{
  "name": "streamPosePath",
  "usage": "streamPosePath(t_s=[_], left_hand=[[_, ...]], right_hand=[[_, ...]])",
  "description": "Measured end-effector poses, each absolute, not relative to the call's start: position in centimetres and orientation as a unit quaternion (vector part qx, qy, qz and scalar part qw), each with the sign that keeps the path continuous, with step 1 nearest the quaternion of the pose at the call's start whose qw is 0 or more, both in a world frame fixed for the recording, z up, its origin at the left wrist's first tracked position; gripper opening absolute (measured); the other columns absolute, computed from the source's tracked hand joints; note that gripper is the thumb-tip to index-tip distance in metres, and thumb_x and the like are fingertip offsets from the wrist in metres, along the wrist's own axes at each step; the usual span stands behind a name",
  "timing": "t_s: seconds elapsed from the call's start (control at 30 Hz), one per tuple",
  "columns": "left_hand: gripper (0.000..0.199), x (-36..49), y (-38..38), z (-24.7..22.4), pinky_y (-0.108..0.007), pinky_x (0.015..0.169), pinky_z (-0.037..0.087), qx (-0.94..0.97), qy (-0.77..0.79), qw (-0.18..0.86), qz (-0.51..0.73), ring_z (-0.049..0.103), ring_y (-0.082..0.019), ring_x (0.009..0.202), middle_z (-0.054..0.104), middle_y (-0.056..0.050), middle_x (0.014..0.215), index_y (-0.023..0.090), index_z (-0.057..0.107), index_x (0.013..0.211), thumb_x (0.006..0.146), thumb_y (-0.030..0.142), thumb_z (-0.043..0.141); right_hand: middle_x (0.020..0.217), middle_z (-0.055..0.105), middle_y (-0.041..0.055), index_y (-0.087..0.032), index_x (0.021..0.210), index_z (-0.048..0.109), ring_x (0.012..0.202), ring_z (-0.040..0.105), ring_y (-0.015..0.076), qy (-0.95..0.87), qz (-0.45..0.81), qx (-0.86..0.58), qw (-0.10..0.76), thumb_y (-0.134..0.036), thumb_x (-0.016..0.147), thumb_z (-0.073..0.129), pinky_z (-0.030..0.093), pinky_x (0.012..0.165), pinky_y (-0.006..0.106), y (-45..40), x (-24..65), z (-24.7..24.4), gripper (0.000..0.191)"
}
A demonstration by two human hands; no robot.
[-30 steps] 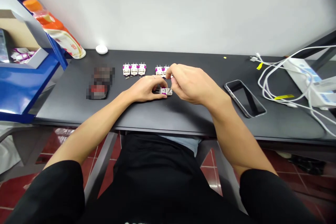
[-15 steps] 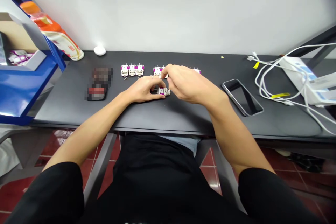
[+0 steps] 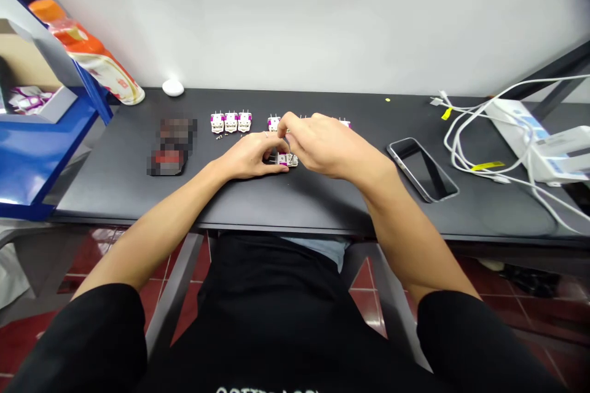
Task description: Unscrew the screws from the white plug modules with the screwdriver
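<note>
Left hand: the left hand (image 3: 253, 156) lies low over the counter (image 3: 276, 202), its grip clamped on a small white-and-purple part (image 3: 288, 160) between thumb and forefinger.
Right hand: the right hand (image 3: 318, 144) hovers over that part's right end with fingers curled; I cannot tell whether its grip is clamped on anything, as the fingers hide it.
Held part: near the middle of the counter, in front of the other pieces, its prongs pointing left.
Row of three: three similar parts (image 3: 231, 123) stand side by side beyond the left forearm, with tiny metal bits (image 3: 219, 137) just in front.
Behind the right hand: another similar part (image 3: 273, 123) and one farther right (image 3: 345, 123), both partly covered.
Right side: a phone (image 3: 423, 170) lies aslant near white cables (image 3: 454, 147).
Left end: an orange-capped bottle (image 3: 92, 55) beside a white rounded object (image 3: 173, 88).
</note>
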State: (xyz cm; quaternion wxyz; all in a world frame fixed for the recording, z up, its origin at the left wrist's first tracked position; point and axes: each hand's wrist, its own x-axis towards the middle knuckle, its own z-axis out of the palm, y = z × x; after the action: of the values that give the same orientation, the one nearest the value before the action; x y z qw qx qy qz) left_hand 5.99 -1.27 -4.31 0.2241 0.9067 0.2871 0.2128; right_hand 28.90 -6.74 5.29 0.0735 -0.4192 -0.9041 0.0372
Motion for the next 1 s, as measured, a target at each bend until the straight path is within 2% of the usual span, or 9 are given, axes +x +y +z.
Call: streamPosePath(t_s=[0.23,0.4,0.5,0.6,0.7,0.9,1.0], left_hand=[[0.034,5.9,-1.4,-4.1,-0.031,0.072,0.042,0.911,0.293,0.216,0.195,0.06,-0.02,0.075,0.068,-0.003,0.089,0.021,0.078,0.114,0.098,0.051,0.083],[0.035,6.0,-1.3,-4.3,-0.032,0.074,0.044,0.911,0.284,0.217,0.206,0.061,-0.02,0.078,0.07,-0.004,0.093,0.021,0.079,0.116,0.098,0.051,0.082],[0.035,6.0,-1.3,-4.2,-0.032,0.074,0.045,0.911,0.284,0.218,0.203,0.061,-0.021,0.077,0.068,-0.003,0.09,0.021,0.079,0.116,0.099,0.052,0.082],[0.033,6.0,-1.4,-4.1,-0.033,0.075,0.045,0.912,0.283,0.221,0.2,0.061,-0.021,0.077,0.067,-0.003,0.088,0.022,0.078,0.113,0.099,0.051,0.081],[0.031,6.1,-1.4,-4.2,-0.033,0.075,0.045,0.91,0.281,0.227,0.205,0.061,-0.022,0.078,0.067,-0.004,0.089,0.022,0.078,0.111,0.099,0.051,0.082],[0.036,6.0,-1.3,-4.3,-0.033,0.076,0.045,0.906,0.283,0.24,0.204,0.062,-0.021,0.082,0.072,-0.005,0.098,0.022,0.079,0.119,0.099,0.052,0.081],[0.034,6.0,-1.4,-4.1,-0.032,0.076,0.045,0.905,0.285,0.243,0.201,0.061,-0.021,0.082,0.072,-0.005,0.099,0.022,0.079,0.117,0.099,0.051,0.081]], right_hand=[[0.109,0.076,0.0116,-0.022,0.125,0.062,0.084,0.059,0.0254,-0.92,0.05,-0.383,0.06,-0.017,0.108,0.038,0.04,0.078,0.038,-6.7,29.6,5.8,0.031],[0.091,0.076,0.011,-0.021,0.117,0.066,0.073,0.055,0.0266,-0.917,0.004,-0.396,0.043,-0.028,0.115,0.033,0.039,0.079,0.042,-6.5,29.5,5.9,0.033],[0.092,0.078,0.0098,-0.021,0.117,0.067,0.072,0.056,0.0257,-0.919,-0.001,-0.392,0.047,-0.023,0.113,0.033,0.041,0.081,0.041,-6.3,29.5,5.5,0.034],[0.105,0.08,0.0106,-0.021,0.124,0.066,0.082,0.062,0.0261,-0.928,0.008,-0.362,0.09,-0.015,0.107,0.036,0.045,0.084,0.04,-6.3,29.8,5.0,0.035],[0.111,0.08,0.0122,-0.021,0.127,0.065,0.092,0.066,0.0283,-0.932,0.001,-0.343,0.119,-0.014,0.104,0.04,0.047,0.087,0.04,-6.4,30.2,4.7,0.035],[0.085,0.075,0.0069,-0.021,0.123,0.066,0.069,0.052,0.0257,-0.904,-0.023,-0.415,0.099,-0.029,0.114,0.038,0.041,0.077,0.039,-6.5,30.3,4.3,0.031],[0.09,0.076,0.0069,-0.022,0.123,0.065,0.072,0.055,0.0248,-0.906,-0.012,-0.404,0.125,-0.023,0.112,0.037,0.041,0.078,0.038,-6.6,30.3,4.0,0.031]])
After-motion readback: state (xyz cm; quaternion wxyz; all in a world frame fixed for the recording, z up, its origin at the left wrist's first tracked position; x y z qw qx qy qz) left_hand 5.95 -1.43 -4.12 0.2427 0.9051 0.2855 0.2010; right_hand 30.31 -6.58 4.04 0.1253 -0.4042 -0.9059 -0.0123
